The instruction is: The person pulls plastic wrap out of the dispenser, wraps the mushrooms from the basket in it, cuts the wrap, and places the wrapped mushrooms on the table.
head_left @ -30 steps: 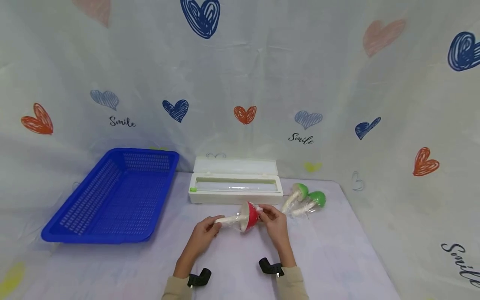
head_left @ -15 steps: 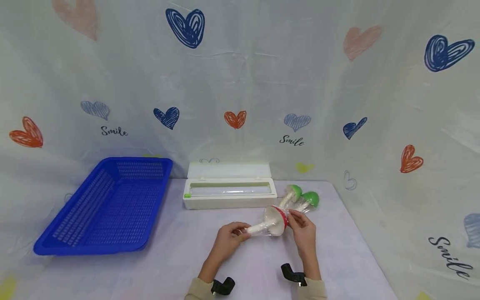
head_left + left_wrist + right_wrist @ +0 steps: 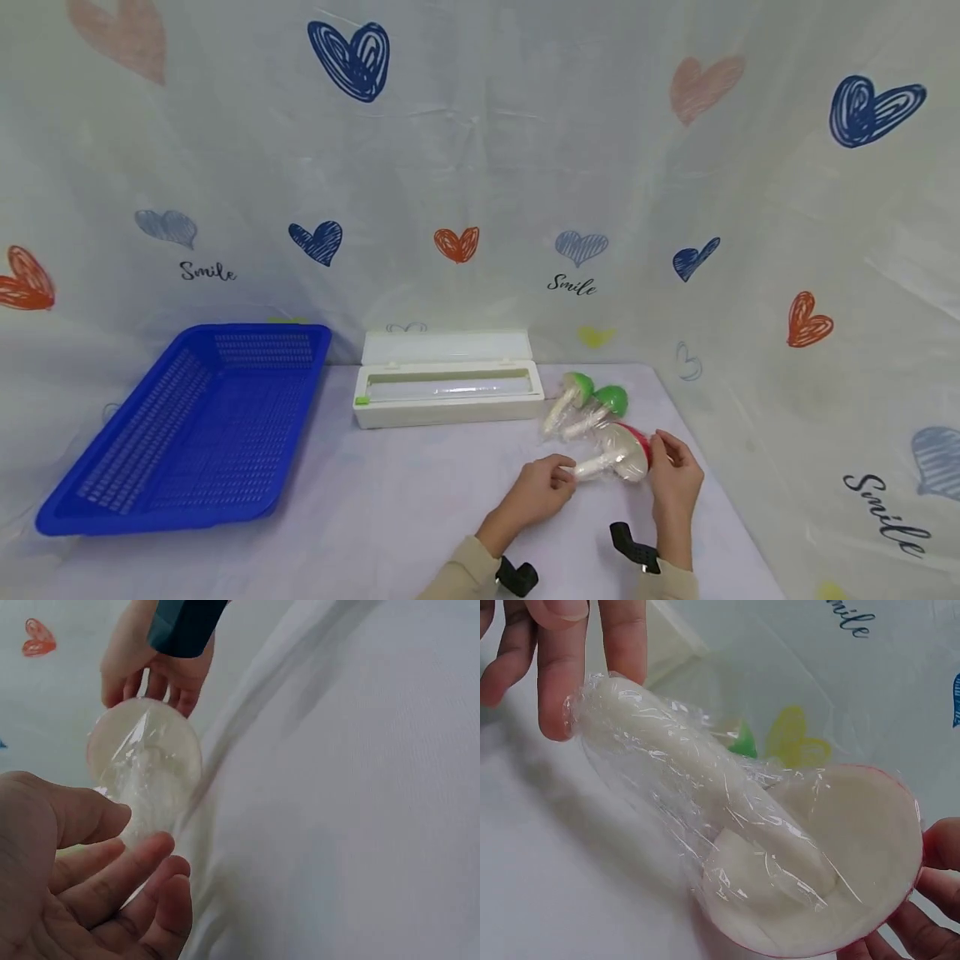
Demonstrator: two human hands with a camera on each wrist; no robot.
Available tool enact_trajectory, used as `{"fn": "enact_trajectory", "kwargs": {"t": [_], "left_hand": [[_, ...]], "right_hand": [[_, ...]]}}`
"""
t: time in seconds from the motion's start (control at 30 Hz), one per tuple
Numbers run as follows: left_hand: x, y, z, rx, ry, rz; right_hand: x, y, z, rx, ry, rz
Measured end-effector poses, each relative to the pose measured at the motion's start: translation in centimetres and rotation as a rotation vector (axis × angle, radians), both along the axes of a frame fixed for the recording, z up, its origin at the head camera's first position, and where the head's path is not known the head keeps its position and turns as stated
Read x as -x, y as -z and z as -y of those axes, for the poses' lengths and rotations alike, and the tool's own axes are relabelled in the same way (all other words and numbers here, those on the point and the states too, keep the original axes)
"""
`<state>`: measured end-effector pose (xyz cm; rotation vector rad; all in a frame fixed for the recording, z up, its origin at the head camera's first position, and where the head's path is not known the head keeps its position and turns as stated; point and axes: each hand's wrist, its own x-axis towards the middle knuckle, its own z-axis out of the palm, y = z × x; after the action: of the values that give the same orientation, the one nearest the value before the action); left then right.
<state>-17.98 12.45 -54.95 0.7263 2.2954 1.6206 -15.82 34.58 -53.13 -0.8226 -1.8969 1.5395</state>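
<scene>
A mushroom (image 3: 626,454) with a red cap and white stem, wrapped in clear film, lies sideways between my two hands at the table's right side. At the stem's end, my left hand (image 3: 542,490) holds it with thumb and fingers. My right hand (image 3: 673,475) grips the red cap from the right, its fingers along the rim. The right wrist view shows the film-covered stem (image 3: 705,772) and pale cap underside (image 3: 855,840) closely. Just behind lie two film-wrapped green mushrooms, one left (image 3: 570,400) and one right (image 3: 603,408).
A white cling film box (image 3: 450,408) with a raised lid stands at the back, the roll inside. On the left sits a blue mesh basket (image 3: 217,417). A heart-printed curtain (image 3: 465,150) hangs behind the table (image 3: 405,500).
Both hands have carried the red mushroom rightward, from in front of the cling film box to in front of the green mushrooms. The head view has shifted slightly.
</scene>
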Motion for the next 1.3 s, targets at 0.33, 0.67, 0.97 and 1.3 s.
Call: {"fn": "enact_trajectory", "kwargs": {"t": [0.33, 0.67, 0.97, 1.3], "left_hand": [[0.6, -0.8, -2.5, 0.227, 0.080, -0.006], [0.7, -0.9, -0.9, 0.306, 0.112, -0.073], [1.3, -3.5, 8.2, 0.207, -0.056, -0.101], [2.1, -5.4, 16.8, 0.313, -0.392, -0.282]], "right_hand": [[1.0, 0.4, -1.6, 0.059, 0.094, -0.009], [2.2, 0.9, -1.2, -0.038, 0.072, 0.063], [2.4, -0.2, -2.1, -0.267, 0.083, -0.036], [4.8, -0.5, 0.7, -0.631, -0.009, -0.329]]}}
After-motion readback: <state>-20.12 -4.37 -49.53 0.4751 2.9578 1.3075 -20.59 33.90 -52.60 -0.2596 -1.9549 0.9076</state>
